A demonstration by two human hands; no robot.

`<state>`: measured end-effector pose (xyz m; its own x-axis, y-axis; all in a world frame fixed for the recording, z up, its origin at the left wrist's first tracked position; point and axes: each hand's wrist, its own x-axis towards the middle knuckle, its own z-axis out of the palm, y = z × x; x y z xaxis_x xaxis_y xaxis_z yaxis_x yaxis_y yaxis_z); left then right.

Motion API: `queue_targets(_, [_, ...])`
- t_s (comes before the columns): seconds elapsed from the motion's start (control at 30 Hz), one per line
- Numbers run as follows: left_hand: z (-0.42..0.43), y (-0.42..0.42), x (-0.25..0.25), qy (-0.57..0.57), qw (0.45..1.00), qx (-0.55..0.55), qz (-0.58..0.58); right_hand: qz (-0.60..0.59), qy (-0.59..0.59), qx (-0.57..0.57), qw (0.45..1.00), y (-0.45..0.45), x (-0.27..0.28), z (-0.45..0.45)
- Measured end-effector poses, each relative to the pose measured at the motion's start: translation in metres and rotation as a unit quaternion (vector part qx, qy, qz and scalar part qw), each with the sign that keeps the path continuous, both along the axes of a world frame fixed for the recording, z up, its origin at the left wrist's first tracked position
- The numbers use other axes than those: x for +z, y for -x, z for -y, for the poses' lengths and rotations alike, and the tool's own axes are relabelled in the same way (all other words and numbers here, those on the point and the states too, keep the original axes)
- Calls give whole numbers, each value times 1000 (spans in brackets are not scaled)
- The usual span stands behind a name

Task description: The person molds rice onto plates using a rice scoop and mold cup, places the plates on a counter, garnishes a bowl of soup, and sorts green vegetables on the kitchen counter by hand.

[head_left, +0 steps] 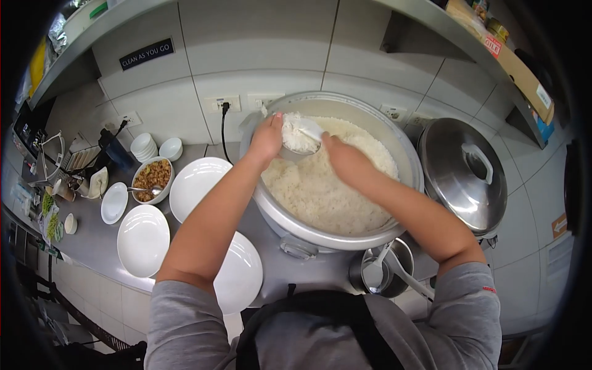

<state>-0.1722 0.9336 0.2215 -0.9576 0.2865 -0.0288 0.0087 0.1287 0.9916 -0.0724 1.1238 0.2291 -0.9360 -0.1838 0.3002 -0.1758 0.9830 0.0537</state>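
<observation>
A large round metal pot (280, 223) holds a deep bed of white rice (333, 185). Over its left part, my left hand (267, 140) grips a small bowl (298, 150) heaped with rice. My right hand (345, 159) is closed around the handle of a white paddle (310, 129), whose blade rests against the rice in the bowl. The bowl is mostly hidden by rice and my fingers.
White plates (143, 240) and a bowl of chopped brown food (153, 179) with a spoon stand at left. A lidded metal pot (462, 172) is at right. Below the rice pot, a metal container (404, 259) holds utensils. Shelves hang above.
</observation>
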Motion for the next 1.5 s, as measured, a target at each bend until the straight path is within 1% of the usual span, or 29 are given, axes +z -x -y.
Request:
queue_targets(0.03, [0, -4, 3, -30, 999, 7, 15, -19, 27, 23, 999, 8, 10, -19])
queue_targets(0.07, [0, -5, 6, -60, 998, 14, 32, 85, 65, -106, 989, 2, 55, -20])
queue_targets(0.1, [0, -4, 8, -62, 998, 17, 28, -2, 85, -93, 992, 7, 59, -47])
queue_targets(0.13, [0, -2, 6, -63, 997, 17, 36, -3, 86, -90, 992, 3, 71, -40])
queue_targets(0.2, [0, -2, 4, -63, 997, 16, 48, 158, 210, -92, 960, -13, 102, -25])
queue_targets(0.23, [0, -1, 4, -59, 997, 14, 40, 80, 147, 18, 986, -5, 64, -30])
queue_targets(0.27, [-1, -1, 2, -54, 998, 11, 33, 81, 149, 17, 985, -10, 59, -17])
queue_targets(0.33, [-1, -8, 8, -60, 998, 20, 24, 189, 107, -69, 974, -11, 55, 23])
queue_targets(0.4, [0, -7, 5, -66, 997, 31, 16, 202, 114, -76, 970, -3, 47, 29])
queue_targets(0.47, [1, -4, 0, -19, 991, 41, -127, 214, 121, -84, 966, 3, 39, 33])
queue_targets(0.6, [1, -9, 1, 22, 984, 33, -175, 205, 106, -53, 971, 10, 18, 21])
queue_targets(0.67, [-1, -4, -5, -3, 991, -8, -134, 188, 90, -34, 977, 11, 32, -1])
queue_targets(0.73, [-4, 2, -12, 3, 989, -6, -145, 359, 197, 0, 912, 4, 85, -20])
queue_targets(0.77, [-3, -1, -8, 6, 989, -2, -145, 321, 249, -60, 912, 0, 97, -23])
queue_targets(0.8, [-3, -3, -5, 8, 989, 2, -144, 317, 249, -61, 913, 4, 95, -24])
queue_targets(0.87, [-3, -8, -1, 28, 986, -47, -158, 302, 335, -108, 886, 17, 74, -23])
queue_targets(0.93, [-3, -8, -4, 46, 980, -27, -191, 309, 289, -96, 901, 20, 44, -11])
queue_targets(1.0, [-1, -5, -6, 65, 973, -2, -220, 216, 195, -9, 957, 21, 15, 4])
queue_targets(1.03, [-1, -5, -7, 74, 969, 4, -235, 221, 196, -6, 955, 20, 11, 10])
queue_targets(1.1, [3, -6, -6, 88, 965, 8, -246, 257, 197, -60, 944, 7, 23, 32])
queue_targets(1.2, [2, -6, -2, 106, 972, -4, -210, 231, 202, -82, 948, 12, 14, 40])
queue_targets(1.23, [2, -3, -5, 66, 979, -6, -194, 225, 205, -82, 949, 17, 21, 31])
queue_targets(1.3, [-1, 0, -5, 31, 980, -8, -194, 250, 146, 34, 957, 27, 48, 7])
queue_targets(1.33, [-2, -3, -5, -24, 991, 21, -131, 234, 149, 39, 960, 21, 61, -3])
queue_targets(1.37, [0, -5, -2, -80, 993, 49, -65, 247, 236, 8, 940, 2, 82, -9])
queue_targets(1.4, [4, -16, 11, -78, 993, 50, -75, 262, 318, -22, 911, -12, 92, -14])
queue_targets(1.43, [8, -28, 21, -113, 993, 36, -25, 258, 317, -18, 913, -13, 82, -24])
queue_targets(1.47, [9, -38, 30, -148, 988, 21, 28, 292, 455, -69, 839, -11, 62, -34])
queue_targets(1.5, [7, -43, 31, -149, 988, 20, 28, 321, 580, -120, 739, -13, 50, -36])
